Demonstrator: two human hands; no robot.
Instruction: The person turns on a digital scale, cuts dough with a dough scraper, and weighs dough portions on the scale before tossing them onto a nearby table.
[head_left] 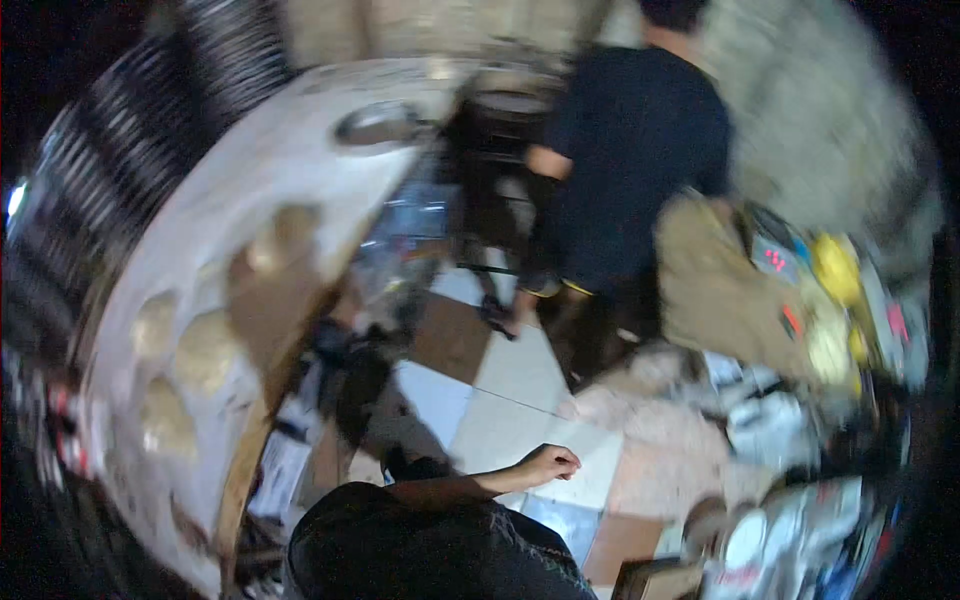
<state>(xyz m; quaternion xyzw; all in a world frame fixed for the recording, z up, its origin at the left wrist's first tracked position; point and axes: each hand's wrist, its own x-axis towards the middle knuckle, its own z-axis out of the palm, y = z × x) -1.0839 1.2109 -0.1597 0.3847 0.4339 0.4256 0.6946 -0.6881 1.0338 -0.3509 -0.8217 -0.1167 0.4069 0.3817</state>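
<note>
My left hand (550,463) is at the lower middle, at the end of a bare forearm that crosses in front of my dark clothing. Its fingers are curled in, with no object visible in them. It hangs above the tiled floor (510,370), touching nothing that I can make out. My right hand is out of view. To the left, several pale round dough-like pieces (207,350) lie on a long whitish table (300,155). A round metal dish (378,125) rests farther back on it. The picture is blurred.
A person in dark clothes (640,150) stands ahead with their back to me. On the right are a brown sack or cloth (715,280), yellow items (836,268) and heaped bags (770,430). The table's wooden edge (240,480) runs along my left.
</note>
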